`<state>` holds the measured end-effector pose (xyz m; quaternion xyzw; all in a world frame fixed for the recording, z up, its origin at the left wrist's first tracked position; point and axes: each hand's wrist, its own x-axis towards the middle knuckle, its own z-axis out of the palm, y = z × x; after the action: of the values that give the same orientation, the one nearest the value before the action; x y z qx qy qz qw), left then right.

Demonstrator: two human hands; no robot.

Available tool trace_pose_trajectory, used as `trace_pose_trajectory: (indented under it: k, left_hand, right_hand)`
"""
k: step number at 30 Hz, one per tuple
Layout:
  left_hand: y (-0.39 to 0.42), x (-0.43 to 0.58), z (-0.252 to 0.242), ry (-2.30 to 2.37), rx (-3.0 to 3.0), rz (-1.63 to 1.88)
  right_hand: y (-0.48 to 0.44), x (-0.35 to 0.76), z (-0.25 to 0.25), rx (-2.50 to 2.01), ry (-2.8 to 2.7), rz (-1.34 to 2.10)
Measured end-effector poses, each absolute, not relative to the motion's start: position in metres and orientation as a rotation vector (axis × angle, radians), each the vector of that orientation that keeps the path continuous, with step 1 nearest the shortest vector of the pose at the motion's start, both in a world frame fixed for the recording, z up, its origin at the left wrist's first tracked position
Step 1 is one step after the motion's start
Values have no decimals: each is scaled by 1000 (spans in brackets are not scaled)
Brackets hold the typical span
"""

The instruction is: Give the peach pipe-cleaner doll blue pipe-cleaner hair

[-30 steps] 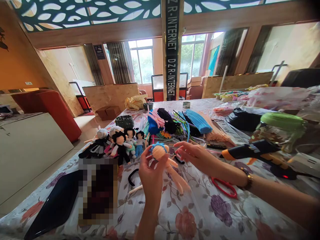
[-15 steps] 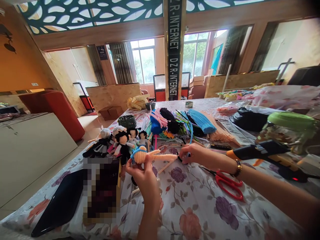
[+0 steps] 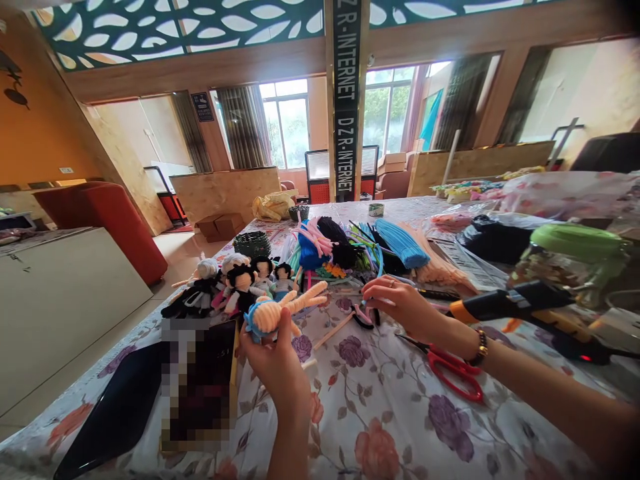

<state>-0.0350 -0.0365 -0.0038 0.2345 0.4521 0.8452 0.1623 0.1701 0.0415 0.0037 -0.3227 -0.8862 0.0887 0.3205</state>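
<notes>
My left hand (image 3: 277, 363) is closed around a small doll (image 3: 267, 317) of peach pipe cleaner, with blue on its head and thin limbs pointing right. In a pinch, my right hand (image 3: 397, 300) holds a blue pipe cleaner (image 3: 381, 261); the tip shows below the fingers and the rest rises behind them. Just under those fingertips lie small black-handled pliers (image 3: 364, 316) on the flowered cloth. Red-handled scissors (image 3: 453, 373) rest below my right wrist.
Several finished dolls (image 3: 240, 283) sit left of centre, near a dark basket (image 3: 253, 243). Bundles of pipe cleaners (image 3: 403, 243) lie behind my hands. At right are a glue gun (image 3: 520, 300) with a red light and a green-lidded jar (image 3: 565, 243). A phone (image 3: 203, 380) and a black tablet-like slab (image 3: 117, 407) lie left.
My left hand has moved slightly down and left with the doll, whose limbs now tilt upward. My right hand has lifted off the pliers, which now lie in plain view.
</notes>
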Motion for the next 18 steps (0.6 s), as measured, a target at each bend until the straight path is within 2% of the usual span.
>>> trace_pose_trajectory:
  k: [6, 15, 18]
  left_hand:
    - [-35, -36, -2, 1327, 711, 2311]
    - [-34, -43, 16, 1265, 342, 2764]
    - [-29, -42, 23, 1189, 379, 2802]
  right_hand:
    - [31, 181, -1, -962, -2080, 189]
    - [25, 191, -3, -872, -2458, 289]
    - [24, 190, -2, -832, -2592, 268]
